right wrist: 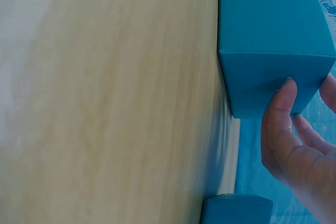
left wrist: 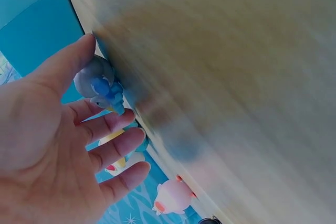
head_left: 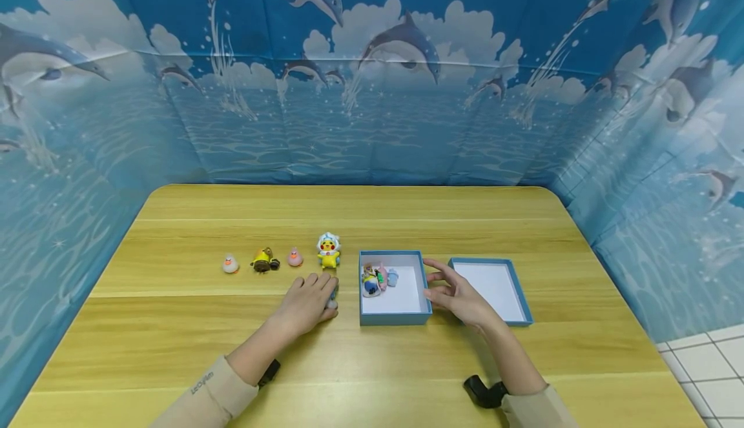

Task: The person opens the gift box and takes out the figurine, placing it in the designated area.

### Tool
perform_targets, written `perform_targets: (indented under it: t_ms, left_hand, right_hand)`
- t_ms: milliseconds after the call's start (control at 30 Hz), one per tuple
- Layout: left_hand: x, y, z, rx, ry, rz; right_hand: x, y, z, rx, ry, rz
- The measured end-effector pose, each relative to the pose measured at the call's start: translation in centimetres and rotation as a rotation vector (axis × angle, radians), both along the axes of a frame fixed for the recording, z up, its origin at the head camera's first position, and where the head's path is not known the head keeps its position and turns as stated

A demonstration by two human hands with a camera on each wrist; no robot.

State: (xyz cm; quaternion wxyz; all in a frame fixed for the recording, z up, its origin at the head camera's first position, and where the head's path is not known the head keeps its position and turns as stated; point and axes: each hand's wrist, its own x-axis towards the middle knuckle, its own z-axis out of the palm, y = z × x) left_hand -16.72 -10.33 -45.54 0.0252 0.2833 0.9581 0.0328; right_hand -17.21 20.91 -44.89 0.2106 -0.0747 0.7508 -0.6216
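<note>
My left hand [head_left: 308, 302] is lowered to the table left of the blue box, its thumb and fingers around a small grey-and-blue figurine [left wrist: 102, 83]. Most of that figurine is hidden under the hand in the head view. The open-topped blue box [head_left: 395, 319] has a white inside. Several small figurines [head_left: 372, 284] lie in its left part, with a light-blue one [head_left: 392, 277] beside them. At the box's right side, my right hand [head_left: 462, 295] touches the wall with its fingertips, the fingers only slightly bent.
Behind the left hand stand a white duck figurine [head_left: 230, 264], a yellow-and-brown figurine [head_left: 264, 261], a pink figurine [head_left: 295, 257] and a yellow figurine with a white hood [head_left: 329, 252]. The box lid [head_left: 494, 289] lies inside-up right of the box, partly behind the right hand.
</note>
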Motion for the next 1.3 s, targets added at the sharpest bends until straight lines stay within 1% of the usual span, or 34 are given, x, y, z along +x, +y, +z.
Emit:
perform_targets:
  t_ms: [400, 600, 800, 900, 1033, 1167, 1233, 1300]
  left_hand:
    - [0.0, 0.2, 0.2, 0.001, -0.016, 0.010]
    - [-0.2, 0.2, 0.1, 0.002, -0.023, 0.017]
    - [-0.1, 0.2, 0.2, 0.032, -0.023, 0.025]
    - [-0.1, 0.1, 0.5, 0.067, -0.004, 0.027]
    - [-0.3, 0.1, 1.1, 0.100, 0.047, 0.015]
    - [-0.6, 0.2, 1.9, 0.110, 0.119, -0.016]
    - [-0.7, 0.5, 2.3, 0.118, 0.141, -0.026]
    - [-0.9, 0.9, 2.6, 0.121, 0.149, -0.030]
  right_hand:
    - [0.0, 0.0, 0.0, -0.005, -0.004, -0.004]
    - [0.0, 0.0, 0.0, -0.008, -0.004, -0.007]
    - [0.0, 0.0, 0.0, -0.007, -0.001, -0.006]
    - [0.0, 0.0, -0.1, -0.003, 0.001, -0.007]
    - [0.0, 0.0, -0.1, 0.001, 0.001, -0.009]
    - [-0.1, 0.0, -0.1, 0.005, 0.002, -0.011]
    - [-0.1, 0.0, -0.1, 0.005, 0.002, -0.010]
    - [0.0, 0.0, -0.1, 0.002, 0.002, -0.009]
